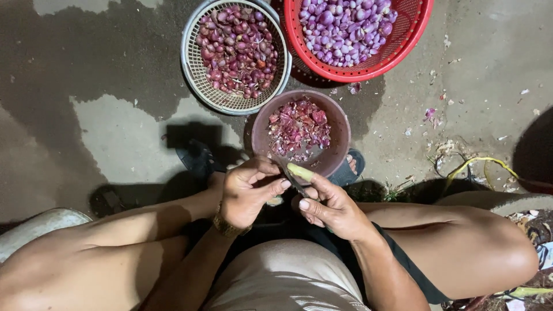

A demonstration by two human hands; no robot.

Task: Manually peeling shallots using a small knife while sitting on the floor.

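At the far left a pale rounded edge [40,226] pokes into view beside the person's bare knee; what it belongs to is not clear. The concrete floor [115,132] shows a dark wet patch. Further in, a grey woven basket [199,80] holds unpeeled shallots [236,49], dull red with their skins on.

The left hand [247,193], a gold-coloured watch band [227,226] at its wrist, is curled narrowly around something small — most likely a shallot, though the fingers hide it and I cannot tell for sure. Just above the hands sits a brown bowl [340,124] with a heap of purple skins [296,129] in it. The right hand [331,207] is closed on a small knife: its pale yellow-green handle [299,171] sticks up past the thumb, and the dark blade [295,184] angles down toward the left hand's fingertips.

At upper right a red basket [417,26] holds peeled shallots [345,23], shiny and lilac. Bits of skin [431,114] lie scattered on the floor to the right, near a yellow cord [481,162].

The risk here looks plain: the blade works very close to the left thumb and forefinger, and a slippery bulb could turn in the grip — a slip would send the edge into skin. The light is also dim, which would not help.
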